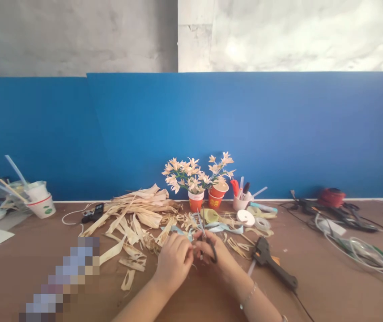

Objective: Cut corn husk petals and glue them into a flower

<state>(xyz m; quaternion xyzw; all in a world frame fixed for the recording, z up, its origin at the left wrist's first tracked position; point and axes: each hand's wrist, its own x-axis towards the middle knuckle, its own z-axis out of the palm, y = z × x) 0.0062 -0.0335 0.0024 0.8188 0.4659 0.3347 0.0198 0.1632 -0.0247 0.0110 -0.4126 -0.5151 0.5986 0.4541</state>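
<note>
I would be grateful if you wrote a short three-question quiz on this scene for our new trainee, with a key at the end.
1. Of the left hand and the right hand, which one holds the scissors?
2. True or false: the glue gun lies to the right of both hands.
3. What colour is the partition behind the pale flowers?
A) green
B) blue
C) red

Key:
1. The right hand.
2. True.
3. B.
</note>
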